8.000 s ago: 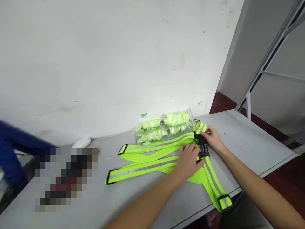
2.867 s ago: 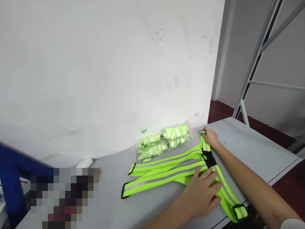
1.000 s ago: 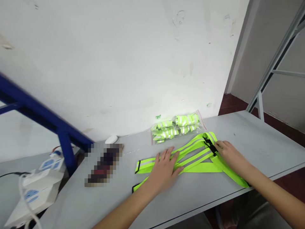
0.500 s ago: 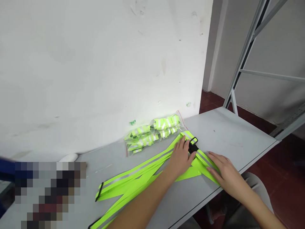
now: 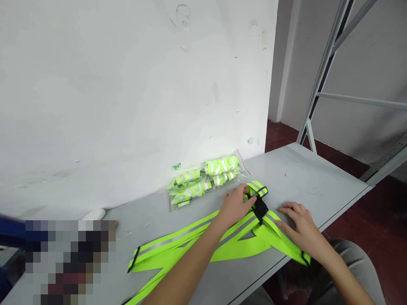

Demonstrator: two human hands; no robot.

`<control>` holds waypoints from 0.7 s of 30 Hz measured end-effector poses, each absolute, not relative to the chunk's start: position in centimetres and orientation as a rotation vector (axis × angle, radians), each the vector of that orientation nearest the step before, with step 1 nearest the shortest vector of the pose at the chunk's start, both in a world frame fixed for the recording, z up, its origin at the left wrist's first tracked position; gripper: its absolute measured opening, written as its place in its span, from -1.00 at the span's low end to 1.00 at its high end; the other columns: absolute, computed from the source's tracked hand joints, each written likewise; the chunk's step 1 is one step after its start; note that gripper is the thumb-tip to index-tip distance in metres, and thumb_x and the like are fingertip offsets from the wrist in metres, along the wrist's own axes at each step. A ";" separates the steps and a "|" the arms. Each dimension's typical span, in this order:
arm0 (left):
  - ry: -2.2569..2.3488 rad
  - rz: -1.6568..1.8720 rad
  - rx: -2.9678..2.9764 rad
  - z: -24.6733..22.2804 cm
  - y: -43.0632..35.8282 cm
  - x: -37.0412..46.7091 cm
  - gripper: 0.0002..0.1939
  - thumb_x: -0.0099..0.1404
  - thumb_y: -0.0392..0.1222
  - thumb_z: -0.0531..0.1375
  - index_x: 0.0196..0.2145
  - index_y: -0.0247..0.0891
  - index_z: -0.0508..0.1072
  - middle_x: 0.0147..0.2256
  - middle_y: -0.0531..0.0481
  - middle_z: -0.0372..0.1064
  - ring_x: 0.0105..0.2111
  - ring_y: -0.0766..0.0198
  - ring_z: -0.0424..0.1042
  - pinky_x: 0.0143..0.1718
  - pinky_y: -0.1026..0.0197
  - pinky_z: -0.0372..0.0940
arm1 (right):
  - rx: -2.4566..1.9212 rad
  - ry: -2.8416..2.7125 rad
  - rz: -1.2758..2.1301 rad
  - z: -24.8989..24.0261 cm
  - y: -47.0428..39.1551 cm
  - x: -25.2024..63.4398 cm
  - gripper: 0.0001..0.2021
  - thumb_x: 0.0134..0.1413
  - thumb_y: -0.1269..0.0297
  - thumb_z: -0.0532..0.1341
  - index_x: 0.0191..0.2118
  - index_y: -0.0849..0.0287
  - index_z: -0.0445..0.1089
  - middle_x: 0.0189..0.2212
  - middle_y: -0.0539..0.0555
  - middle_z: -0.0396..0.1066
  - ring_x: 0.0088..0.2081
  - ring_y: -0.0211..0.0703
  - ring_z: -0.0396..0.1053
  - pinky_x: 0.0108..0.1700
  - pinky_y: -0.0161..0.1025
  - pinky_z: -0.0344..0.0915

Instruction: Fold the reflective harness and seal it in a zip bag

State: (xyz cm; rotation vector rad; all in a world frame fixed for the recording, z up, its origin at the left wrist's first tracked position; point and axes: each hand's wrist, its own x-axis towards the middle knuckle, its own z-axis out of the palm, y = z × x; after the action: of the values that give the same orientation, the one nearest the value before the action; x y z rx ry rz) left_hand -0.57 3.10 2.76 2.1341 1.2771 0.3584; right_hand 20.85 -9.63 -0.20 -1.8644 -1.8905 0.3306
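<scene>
A neon-yellow reflective harness [image 5: 241, 250] with grey stripes lies spread over the table, its straps crossing and running toward the lower left. My left hand [image 5: 237, 204] is closed on its folded upper strap, beside the black buckle [image 5: 260, 208]. A black slider [image 5: 262, 192] stands out from the strap's fold. To the right, my right hand [image 5: 300, 226] rests with fingers apart, its thumb against the strap's edge and its fingertips at the tabletop. One strap end with a black slider [image 5: 305, 257] reaches the table's front edge beneath my right wrist.
Clear bags of rolled neon straps [image 5: 222, 167] lie against the white wall [image 5: 136, 93]. The grey table [image 5: 305, 173] extends right toward a metal rack frame [image 5: 321, 84]. A white rounded object [image 5: 94, 214] sits at the left, next to a blurred-out patch.
My left hand has gone from lying flat by the buckle to gripping the strap, which is now lifted and folded. The buckle has turned and shows more. My right hand has shifted slightly.
</scene>
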 end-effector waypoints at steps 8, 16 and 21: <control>1.262 0.418 1.891 2.5 6.1 2.8 -0.25 0.16 0.11 0.24 0.20 -0.23 0.08 -0.32 0.00 0.45 -0.33 0.13 0.44 -0.30 0.18 0.25 | -1.990 -1.841 0.550 1.7 -6.9 17.5 -0.61 0.14 -0.03 0.15 -0.05 0.12 0.39 -0.11 0.17 0.39 -0.01 0.10 0.29 -0.01 -0.03 0.10; 1.178 0.520 1.848 1.9 6.4 2.2 -0.40 0.31 -0.01 0.09 0.22 -0.26 0.03 -0.11 -0.15 0.37 -0.20 0.19 0.44 -0.29 0.23 0.32 | -2.051 -1.577 0.732 1.3 -5.1 18.4 -0.68 -0.03 0.19 0.28 -0.15 0.13 0.26 -0.26 0.04 0.47 -0.17 -0.01 0.39 0.00 -0.09 0.07; 1.110 0.436 2.029 2.2 4.5 -0.6 -0.47 0.22 0.15 0.17 0.05 -0.18 0.31 -0.01 -0.15 0.34 0.02 -0.01 0.32 -0.04 0.04 0.27 | -2.106 -1.560 0.583 2.0 -3.5 20.9 -0.65 0.03 0.32 0.22 -0.02 0.14 0.23 -0.05 0.19 0.40 -0.04 0.08 0.36 -0.07 -0.13 0.17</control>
State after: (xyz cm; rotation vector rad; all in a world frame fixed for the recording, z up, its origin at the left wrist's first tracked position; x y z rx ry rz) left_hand -0.55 4.49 2.19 2.0293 1.1102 0.4356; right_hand 20.92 -3.47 2.02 -2.1059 -1.5597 0.5831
